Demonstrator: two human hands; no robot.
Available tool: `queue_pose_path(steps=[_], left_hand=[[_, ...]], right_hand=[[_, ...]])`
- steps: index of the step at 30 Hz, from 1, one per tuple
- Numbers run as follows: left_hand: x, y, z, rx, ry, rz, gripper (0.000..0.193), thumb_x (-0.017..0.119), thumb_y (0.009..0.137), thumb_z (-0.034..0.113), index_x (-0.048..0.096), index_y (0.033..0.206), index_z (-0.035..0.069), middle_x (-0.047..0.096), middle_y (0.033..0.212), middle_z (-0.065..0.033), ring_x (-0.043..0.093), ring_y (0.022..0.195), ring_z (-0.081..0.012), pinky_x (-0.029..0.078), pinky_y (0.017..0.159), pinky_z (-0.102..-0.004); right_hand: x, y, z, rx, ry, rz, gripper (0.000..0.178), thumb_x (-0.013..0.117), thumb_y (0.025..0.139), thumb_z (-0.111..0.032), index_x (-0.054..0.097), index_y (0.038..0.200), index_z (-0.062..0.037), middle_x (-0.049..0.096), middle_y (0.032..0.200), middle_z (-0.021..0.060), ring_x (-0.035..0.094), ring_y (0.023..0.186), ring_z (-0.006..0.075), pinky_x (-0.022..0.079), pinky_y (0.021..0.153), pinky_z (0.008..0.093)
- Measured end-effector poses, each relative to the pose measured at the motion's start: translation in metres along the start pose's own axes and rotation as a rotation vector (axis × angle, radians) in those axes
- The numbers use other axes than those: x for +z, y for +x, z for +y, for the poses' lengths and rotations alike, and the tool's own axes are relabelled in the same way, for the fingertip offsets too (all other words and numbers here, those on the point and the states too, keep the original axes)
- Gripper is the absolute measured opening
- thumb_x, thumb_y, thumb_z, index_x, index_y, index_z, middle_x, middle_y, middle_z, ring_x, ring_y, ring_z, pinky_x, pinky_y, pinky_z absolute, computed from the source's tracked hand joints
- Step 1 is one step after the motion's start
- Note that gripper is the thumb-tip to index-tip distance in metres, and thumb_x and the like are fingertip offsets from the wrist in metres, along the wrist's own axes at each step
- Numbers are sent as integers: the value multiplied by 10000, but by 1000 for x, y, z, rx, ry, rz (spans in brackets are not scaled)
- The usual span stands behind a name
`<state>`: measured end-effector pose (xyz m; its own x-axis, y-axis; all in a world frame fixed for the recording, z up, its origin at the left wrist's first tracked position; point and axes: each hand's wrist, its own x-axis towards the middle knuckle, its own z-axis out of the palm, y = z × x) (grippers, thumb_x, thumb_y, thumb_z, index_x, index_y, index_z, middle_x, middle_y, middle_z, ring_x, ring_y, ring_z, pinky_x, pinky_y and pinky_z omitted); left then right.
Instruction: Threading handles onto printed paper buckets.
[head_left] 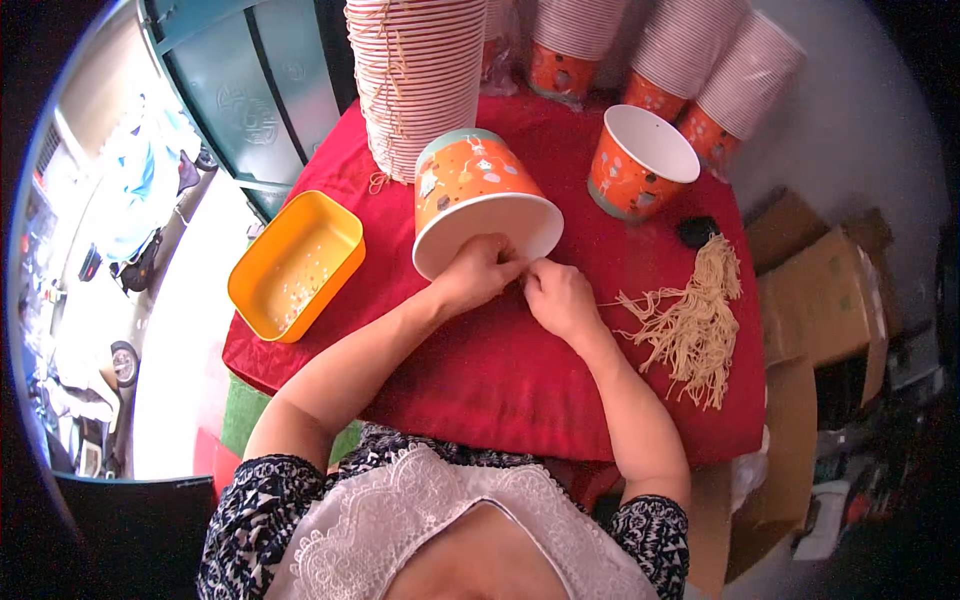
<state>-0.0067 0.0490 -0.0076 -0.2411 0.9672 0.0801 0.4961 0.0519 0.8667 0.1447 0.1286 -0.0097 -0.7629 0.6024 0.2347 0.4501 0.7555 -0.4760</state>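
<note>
An orange paper bucket with a pale green base band lies on its side, its white mouth facing me. My left hand is at the lower rim, closed, with part of its fingers inside the mouth. Just right of it, my right hand is closed in a pinch by the rim, fingertips almost meeting the left's. A thin beige cord runs out from the right hand toward a loose bundle of beige cords on the red cloth. The fingertips hide the cord's end.
A yellow plastic tray with small white bits sits at the left. Behind the bucket rises a tall stack of buckets with cords hanging from it. One upright bucket, a small black object and cardboard boxes are at right.
</note>
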Motion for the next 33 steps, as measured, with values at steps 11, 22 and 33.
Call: queue_pose_path(steps=[11,22,33], left_hand=[[14,-3,-6,295,221,148,119,571,735,2,642,828,-20,651,811,-213,637,784,-343,502,695,-400],[13,-2,-13,220,225,77,163,552,817,54,619,953,-7,639,960,-227,611,935,-387,475,844,-423],[8,-3,-4,168,112,133,175,527,756,15,657,870,-14,662,856,-208,640,856,-337,502,779,-392]], right_hand=[[-4,7,0,117,190,-24,258,516,835,-187,643,795,34,605,834,295,605,810,467,488,700,525],[-34,5,8,180,-25,167,224,541,852,-189,630,862,16,646,807,264,638,772,438,506,698,523],[-37,-10,-2,-200,-366,397,126,586,735,-69,632,838,-13,596,955,196,583,878,356,454,794,468]])
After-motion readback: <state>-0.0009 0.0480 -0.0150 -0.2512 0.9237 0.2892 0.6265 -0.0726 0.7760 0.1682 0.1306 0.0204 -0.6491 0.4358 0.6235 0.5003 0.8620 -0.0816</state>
